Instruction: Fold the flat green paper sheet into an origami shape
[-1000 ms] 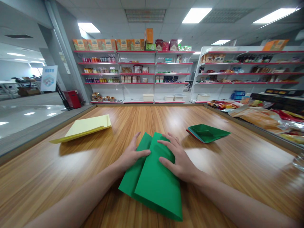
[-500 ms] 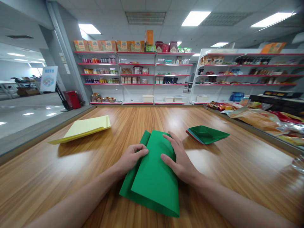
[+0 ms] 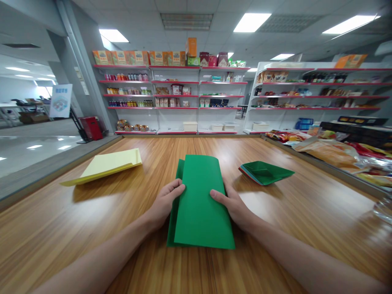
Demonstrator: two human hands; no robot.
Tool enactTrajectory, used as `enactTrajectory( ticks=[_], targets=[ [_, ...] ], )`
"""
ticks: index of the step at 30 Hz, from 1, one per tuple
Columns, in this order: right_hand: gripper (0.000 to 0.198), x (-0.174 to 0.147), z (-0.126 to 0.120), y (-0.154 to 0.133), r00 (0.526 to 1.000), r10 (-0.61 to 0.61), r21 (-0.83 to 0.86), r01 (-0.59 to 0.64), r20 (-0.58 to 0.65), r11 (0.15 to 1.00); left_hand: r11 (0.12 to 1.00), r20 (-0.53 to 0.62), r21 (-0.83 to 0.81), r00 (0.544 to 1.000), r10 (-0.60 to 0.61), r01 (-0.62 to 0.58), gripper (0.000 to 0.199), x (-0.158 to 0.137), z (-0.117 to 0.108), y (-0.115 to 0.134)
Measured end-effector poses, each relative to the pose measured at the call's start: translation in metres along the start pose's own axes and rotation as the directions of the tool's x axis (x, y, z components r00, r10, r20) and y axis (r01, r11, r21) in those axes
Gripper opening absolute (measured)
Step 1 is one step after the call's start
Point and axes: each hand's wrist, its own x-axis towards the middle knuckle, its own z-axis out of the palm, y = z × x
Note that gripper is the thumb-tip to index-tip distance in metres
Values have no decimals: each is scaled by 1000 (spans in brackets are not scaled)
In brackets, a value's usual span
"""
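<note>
Between my two hands is a sheet of green paper, folded over lengthwise with a rounded fold on the right. The upper layer stops short of the lower one, which shows as a strip on the left. My left hand pinches the left edge, thumb on top. Gripping the folded right side is my right hand, its thumb on the upper face and its fingers hidden behind. A folded green paper boat, with blue and red layers at its left end, lies to the right. Yellow paper with bent-up edges lies to the left.
The wooden table has a raised rim. Along its right side lie snack packets and black boxes. A clear plastic item sits at the far right edge. Stocked shelves stand beyond the table.
The green paper has turned to lie straighter and moved slightly away from me. My right hand's fingers have gone from spread on top to behind the right edge; my left hand still pinches its side.
</note>
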Motion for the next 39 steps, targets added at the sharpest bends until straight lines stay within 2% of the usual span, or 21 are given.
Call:
enactTrajectory(
  ticks=[4, 10, 13, 21, 26, 39],
  targets=[
    [62, 1, -1, 2, 1000, -3, -1, 3, -16, 1000, 999, -47, 34, 998, 30, -29, 28, 3, -4, -3],
    [73, 1, -1, 3, 999, -25, -52, 23, -31, 998, 983, -52, 177, 997, 62, -52, 33, 5, -7, -6],
    [72, 1, 0, 1, 999, -25, -58, 24, -26, 998, 972, -56, 225, 995, 82, -68, 36, 6, -7, -7],
    [69, 2, 0, 1, 999, -38, -45, 37, -17, 998, 972, -41, 226, 996, 80, -69, 37, 5, -6, -6],
    [67, 2, -2, 4, 999, -1, -45, -2, -51, 999, 972, -49, 226, 996, 72, -59, 37, 4, -5, -4],
    [65, 2, -1, 2, 999, 13, -44, -15, -43, 999, 959, -31, 269, 994, 104, -92, 37, 5, -7, -6]
  ],
)
